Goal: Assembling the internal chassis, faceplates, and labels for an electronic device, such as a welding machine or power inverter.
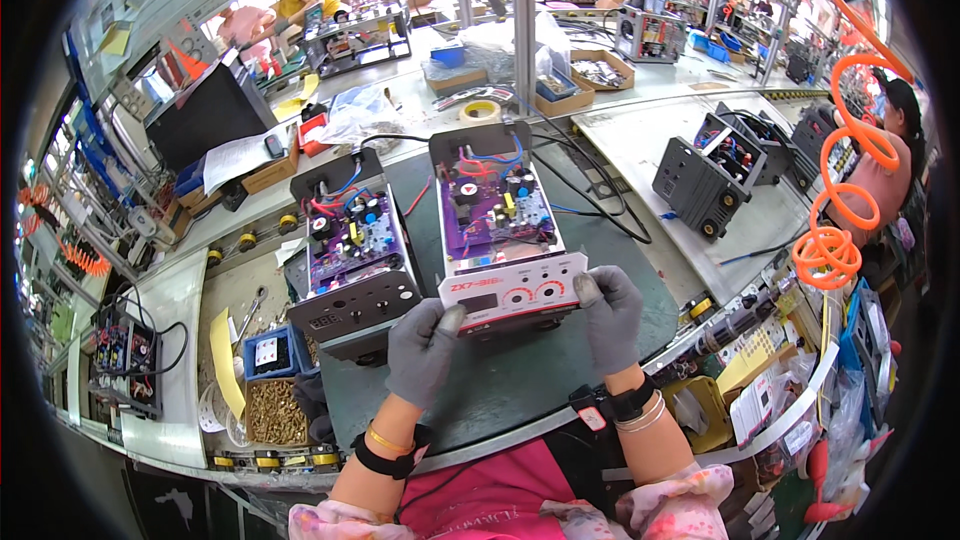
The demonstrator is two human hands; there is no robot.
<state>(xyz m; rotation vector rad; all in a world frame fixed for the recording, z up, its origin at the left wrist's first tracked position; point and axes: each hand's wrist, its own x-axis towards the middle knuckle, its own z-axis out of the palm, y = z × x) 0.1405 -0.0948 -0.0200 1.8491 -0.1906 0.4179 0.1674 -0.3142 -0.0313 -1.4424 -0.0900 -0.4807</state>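
A white front panel (512, 292) with a small dark window and two red dial scales spans the space between my gloved hands. My left hand (422, 348) pinches its left end with the thumb on the face, and my right hand (610, 320) grips the right end likewise. The panel stands against the front of an open electronic power unit, whose purple circuit board (497, 210) carries red and blue wires. Whether it is fastened there, I cannot tell. Left of it sits a second open unit with a black front panel (362, 308). Both units rest on a dark green mat (590, 380).
Left of the mat are a blue bin (270, 352) of dark small parts and a box of brass-coloured screws (276, 410). Black cables (610, 202) loop behind the units. Another open unit (712, 175) stands at the right, near a hanging orange coiled hose (828, 255).
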